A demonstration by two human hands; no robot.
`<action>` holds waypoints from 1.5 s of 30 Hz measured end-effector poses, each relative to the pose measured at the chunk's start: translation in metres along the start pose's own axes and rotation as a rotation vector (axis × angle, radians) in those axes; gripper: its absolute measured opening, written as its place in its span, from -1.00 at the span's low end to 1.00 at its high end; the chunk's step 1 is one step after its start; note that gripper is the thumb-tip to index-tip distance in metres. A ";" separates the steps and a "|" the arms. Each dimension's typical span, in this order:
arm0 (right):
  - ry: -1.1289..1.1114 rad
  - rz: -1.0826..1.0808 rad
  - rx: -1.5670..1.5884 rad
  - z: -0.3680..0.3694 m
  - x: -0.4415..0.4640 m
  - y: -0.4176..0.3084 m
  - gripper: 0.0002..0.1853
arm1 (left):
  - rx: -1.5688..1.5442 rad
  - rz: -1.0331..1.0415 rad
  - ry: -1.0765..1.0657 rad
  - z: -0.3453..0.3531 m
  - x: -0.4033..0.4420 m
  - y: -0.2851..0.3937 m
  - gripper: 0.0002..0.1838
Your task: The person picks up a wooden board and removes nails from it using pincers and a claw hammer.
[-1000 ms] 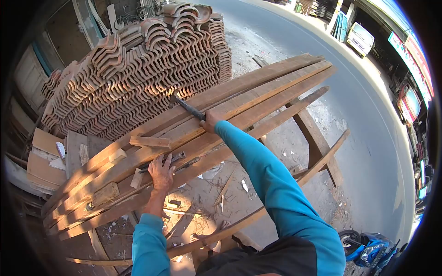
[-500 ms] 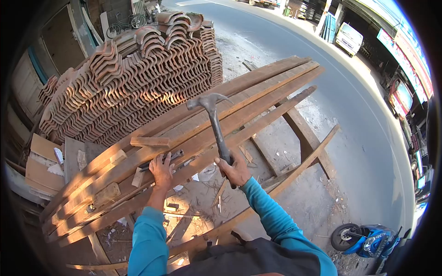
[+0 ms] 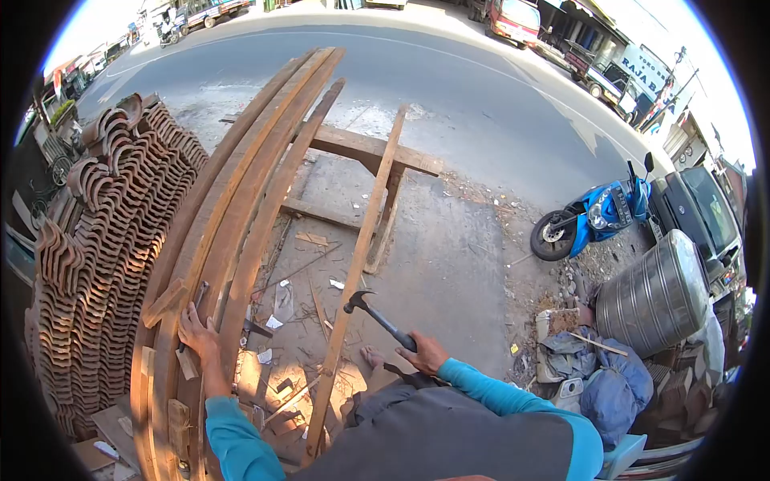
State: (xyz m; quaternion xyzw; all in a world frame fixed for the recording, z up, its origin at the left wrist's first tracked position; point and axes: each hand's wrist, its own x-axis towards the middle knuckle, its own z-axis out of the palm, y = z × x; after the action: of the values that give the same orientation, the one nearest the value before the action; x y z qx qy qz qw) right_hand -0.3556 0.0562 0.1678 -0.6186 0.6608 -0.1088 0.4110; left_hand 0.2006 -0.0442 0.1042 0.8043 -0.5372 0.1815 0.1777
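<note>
My right hand [image 3: 428,354] is closed around the handle of a claw hammer [image 3: 383,321]. The hammer's head points away to the left, above the ground and close to a long thin strip of wood [image 3: 358,262]. On the stacked wooden beams [image 3: 241,204] at the left rests my left hand [image 3: 199,337], its fingers over a dark slender metal tool [image 3: 200,293]. Part of that tool is hidden under the fingers, so its kind is unclear. A short wood block [image 3: 165,303] lies across the beams just beyond this hand.
Curved roof tiles [image 3: 120,264] are piled left of the beams. A wooden trestle [image 3: 377,149] supports their far part. Wood scraps litter the ground. To the right stand a blue motorbike [image 3: 597,215], a ribbed metal tank [image 3: 654,295] and blue bags [image 3: 616,393]. A road [image 3: 449,80] runs beyond.
The view has swung right, bringing the motorbike and tank further in. My right hand has carried the hammer off the beams, to their right and lower. The left hand stays on the beams.
</note>
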 end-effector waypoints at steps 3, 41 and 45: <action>-0.017 0.101 -0.071 0.014 -0.024 0.018 -0.44 | -0.070 0.018 0.096 -0.020 -0.020 0.014 -0.21; -0.349 0.038 -0.270 0.092 -0.149 0.160 -0.52 | -0.893 -0.374 -1.176 -0.122 -0.307 0.079 -0.47; -0.489 -0.002 -0.415 0.120 -0.161 0.161 -0.54 | -0.699 -0.089 -1.029 -0.091 -0.308 0.046 -0.24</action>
State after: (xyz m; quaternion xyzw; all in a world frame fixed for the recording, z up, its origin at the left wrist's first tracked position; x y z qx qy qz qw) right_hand -0.4081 0.2803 0.0524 -0.6978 0.5498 0.1798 0.4224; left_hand 0.0387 0.2289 0.0386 0.7047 -0.5475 -0.4235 0.1559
